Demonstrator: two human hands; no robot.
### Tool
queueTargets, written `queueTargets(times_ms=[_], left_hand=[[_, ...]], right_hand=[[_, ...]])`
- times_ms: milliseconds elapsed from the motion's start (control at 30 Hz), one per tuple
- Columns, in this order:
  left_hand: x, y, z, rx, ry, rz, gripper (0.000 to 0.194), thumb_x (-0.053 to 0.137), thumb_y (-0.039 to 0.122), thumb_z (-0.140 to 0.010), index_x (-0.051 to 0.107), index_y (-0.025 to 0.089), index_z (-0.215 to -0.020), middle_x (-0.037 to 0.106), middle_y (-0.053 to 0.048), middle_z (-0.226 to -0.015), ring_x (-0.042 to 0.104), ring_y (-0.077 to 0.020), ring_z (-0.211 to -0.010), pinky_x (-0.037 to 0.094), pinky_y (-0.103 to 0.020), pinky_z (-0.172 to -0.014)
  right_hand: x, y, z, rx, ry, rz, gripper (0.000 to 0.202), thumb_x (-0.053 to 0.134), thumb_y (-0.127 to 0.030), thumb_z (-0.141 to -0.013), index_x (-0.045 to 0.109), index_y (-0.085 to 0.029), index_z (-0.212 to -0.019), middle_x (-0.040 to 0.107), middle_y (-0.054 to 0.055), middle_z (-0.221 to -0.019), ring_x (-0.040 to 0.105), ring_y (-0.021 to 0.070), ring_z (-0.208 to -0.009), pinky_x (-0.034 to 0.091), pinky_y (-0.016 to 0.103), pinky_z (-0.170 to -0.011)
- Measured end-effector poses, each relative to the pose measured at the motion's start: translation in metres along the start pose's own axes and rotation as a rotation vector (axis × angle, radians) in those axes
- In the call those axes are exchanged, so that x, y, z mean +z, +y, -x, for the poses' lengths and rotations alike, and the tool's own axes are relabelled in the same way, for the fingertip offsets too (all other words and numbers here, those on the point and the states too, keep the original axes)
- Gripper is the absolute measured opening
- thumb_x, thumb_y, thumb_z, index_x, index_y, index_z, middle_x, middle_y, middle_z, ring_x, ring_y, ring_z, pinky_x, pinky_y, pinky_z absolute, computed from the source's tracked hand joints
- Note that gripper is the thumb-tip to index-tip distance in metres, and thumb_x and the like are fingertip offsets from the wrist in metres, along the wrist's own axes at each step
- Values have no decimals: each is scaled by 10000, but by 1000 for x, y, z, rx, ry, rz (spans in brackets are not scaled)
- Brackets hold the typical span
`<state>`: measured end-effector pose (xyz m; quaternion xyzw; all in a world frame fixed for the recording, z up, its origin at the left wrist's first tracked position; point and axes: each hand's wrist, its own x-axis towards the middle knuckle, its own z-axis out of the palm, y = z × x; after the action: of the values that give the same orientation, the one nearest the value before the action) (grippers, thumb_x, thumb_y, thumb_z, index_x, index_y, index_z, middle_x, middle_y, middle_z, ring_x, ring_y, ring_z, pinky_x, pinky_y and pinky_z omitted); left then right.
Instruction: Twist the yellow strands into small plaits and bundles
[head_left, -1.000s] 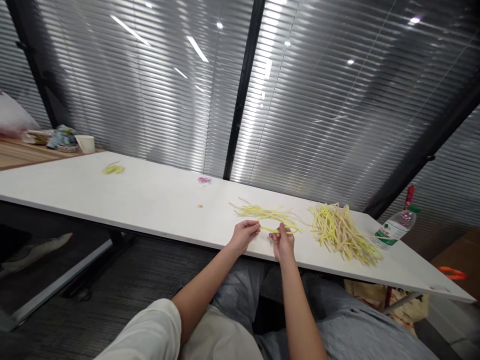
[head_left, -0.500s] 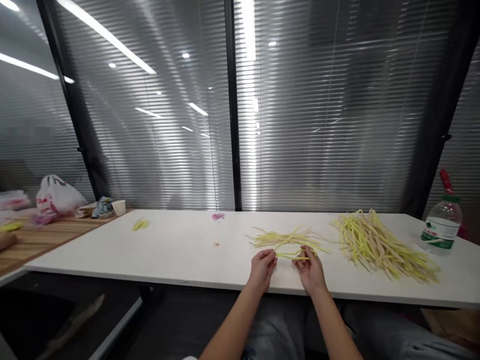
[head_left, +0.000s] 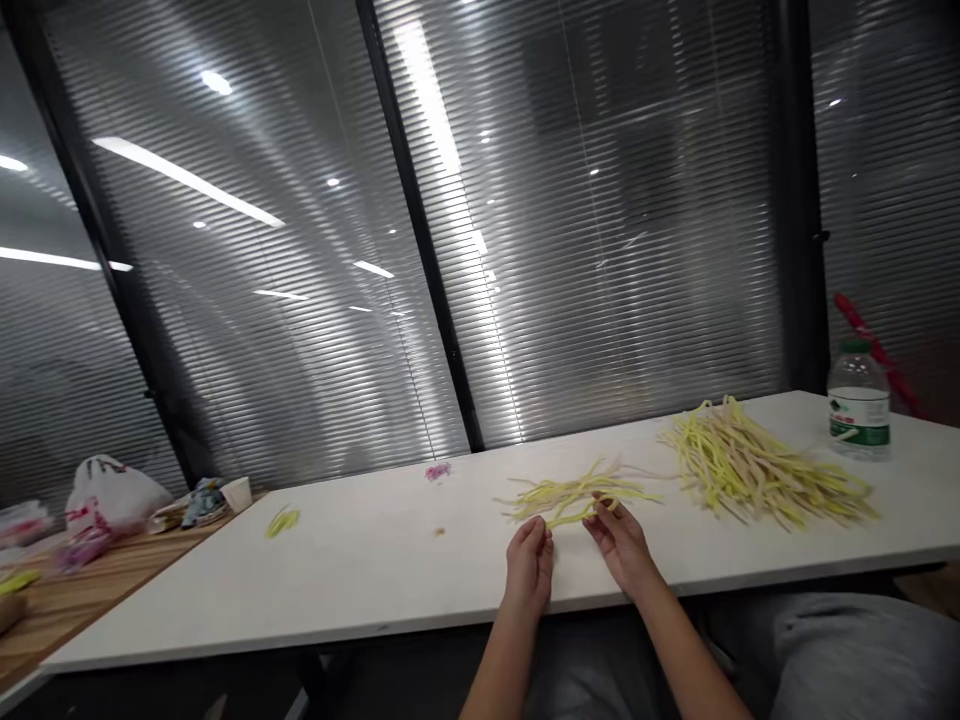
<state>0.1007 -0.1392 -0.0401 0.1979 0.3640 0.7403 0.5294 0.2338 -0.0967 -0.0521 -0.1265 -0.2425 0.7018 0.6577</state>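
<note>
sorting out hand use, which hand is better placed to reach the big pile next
Right, probably: the right hand is nearer the big pile, with the left hand farther away. Both hold a yellow strand.

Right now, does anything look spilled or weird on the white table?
Maybe: pink bits lie scattered near the far edge of the table, and a small brown spot is nearer you, like a crumb or stain. The bottle stands upright.

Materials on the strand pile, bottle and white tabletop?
Strand pile: probably matte textile cord; limp bends, no shine.
Bottle: likely clear, glossy plastic; see-through wall, green cap.
White tabletop: smooth, low-sheen, possibly laminate; even, grainless face.
</note>
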Motion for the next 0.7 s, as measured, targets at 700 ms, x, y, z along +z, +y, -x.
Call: queueTargets(times_ms=[700], left_hand=[[7,4,1,-12,34,46,122,682,36,-692,634,144,-724,599,-16,-724,574,-44,-603,487,-104,-615]], right_hand=[[0,-3,3,-79,64,108,381,842,-365,-512,512,-195,-594,522,-69,-489,524,85,-455,533,241,-497]])
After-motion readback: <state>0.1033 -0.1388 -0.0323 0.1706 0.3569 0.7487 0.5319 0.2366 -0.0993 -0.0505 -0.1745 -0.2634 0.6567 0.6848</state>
